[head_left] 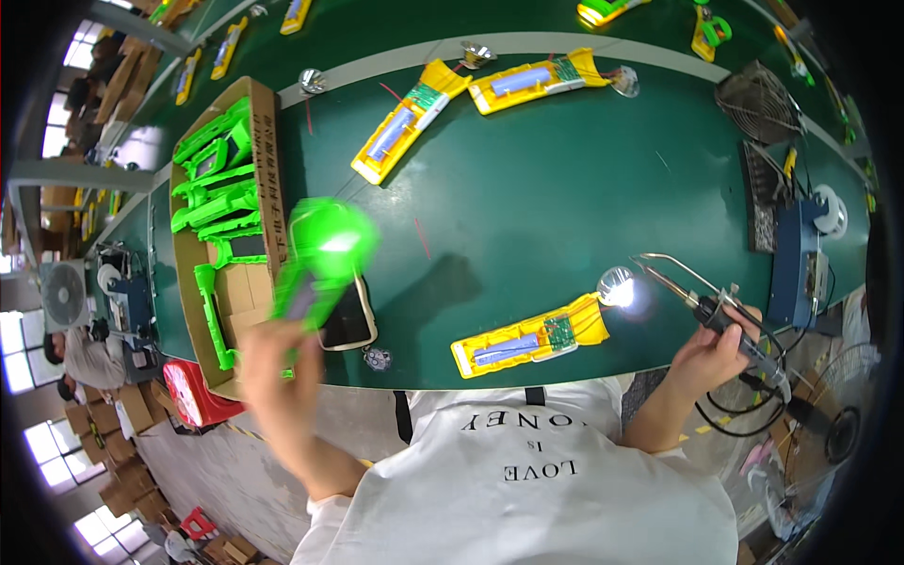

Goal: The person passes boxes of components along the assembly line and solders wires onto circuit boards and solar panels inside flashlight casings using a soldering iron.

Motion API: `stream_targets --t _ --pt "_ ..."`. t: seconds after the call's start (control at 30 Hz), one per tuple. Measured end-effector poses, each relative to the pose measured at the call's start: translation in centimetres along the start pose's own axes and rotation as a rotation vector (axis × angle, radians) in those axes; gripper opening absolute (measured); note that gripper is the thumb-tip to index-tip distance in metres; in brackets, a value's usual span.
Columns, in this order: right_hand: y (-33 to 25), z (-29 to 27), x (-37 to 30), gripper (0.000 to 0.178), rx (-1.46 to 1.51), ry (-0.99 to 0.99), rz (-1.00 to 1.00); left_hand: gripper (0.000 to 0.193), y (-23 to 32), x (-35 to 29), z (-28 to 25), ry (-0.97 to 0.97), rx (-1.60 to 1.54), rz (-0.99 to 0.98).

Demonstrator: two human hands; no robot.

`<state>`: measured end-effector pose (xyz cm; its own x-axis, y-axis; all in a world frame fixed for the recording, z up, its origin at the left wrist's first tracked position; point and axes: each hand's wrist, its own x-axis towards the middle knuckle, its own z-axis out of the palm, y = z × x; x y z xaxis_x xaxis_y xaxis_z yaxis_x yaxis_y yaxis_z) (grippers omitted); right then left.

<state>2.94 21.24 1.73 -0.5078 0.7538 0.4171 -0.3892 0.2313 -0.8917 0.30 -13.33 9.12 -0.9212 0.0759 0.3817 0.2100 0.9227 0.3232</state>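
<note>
My left hand [281, 377], blurred by motion, grips a bright green flashlight housing [330, 240] by its handle, round head up, beside the carton. In my right hand [708, 358] is a soldering iron [714, 314] with a thin bent metal tube along it. Its tip points left, close to a lit reflector [617, 285]. That reflector sits at the end of an open yellow flashlight shell [529, 337] near the front edge, with a blue battery and a green circuit board inside.
Green housings fill much of a cardboard carton [271, 179] at left. A phone [348, 315] lies beside it. Two more yellow shells [403, 127] [539, 83] with reflectors lie at the back. A small fan [758, 104] and a blue soldering station [799, 259] stand at right.
</note>
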Motion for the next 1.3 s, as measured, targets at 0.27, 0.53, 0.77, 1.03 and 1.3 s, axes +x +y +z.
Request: stream_targets --t 0.27,0.53,0.77,1.03,1.3 --pt "-1.6 -2.1 -0.1 0.03 0.021 -0.082 -0.008 0.013 7.9 -0.4 10.9 -0.387 -0.316 0.302" --pt "-1.4 -2.9 -0.4 0.025 -0.034 0.046 0.034 0.025 11.1 0.7 11.5 -0.389 -0.394 0.474" --pt "-1.1 -3.6 -0.3 0.024 -0.036 0.076 -0.063 0.02 13.5 1.6 13.8 -0.358 -0.31 0.604" --pt "-1.3 -4.7 0.1 0.028 -0.052 0.14 -0.07 0.013 12.7 1.2 11.4 -0.427 -0.659 0.537" --pt "-1.9 -1.6 -1.2 0.03 -0.046 -0.061 -0.021 0.009 9.1 -3.6 10.6 -0.328 -0.904 -0.164"
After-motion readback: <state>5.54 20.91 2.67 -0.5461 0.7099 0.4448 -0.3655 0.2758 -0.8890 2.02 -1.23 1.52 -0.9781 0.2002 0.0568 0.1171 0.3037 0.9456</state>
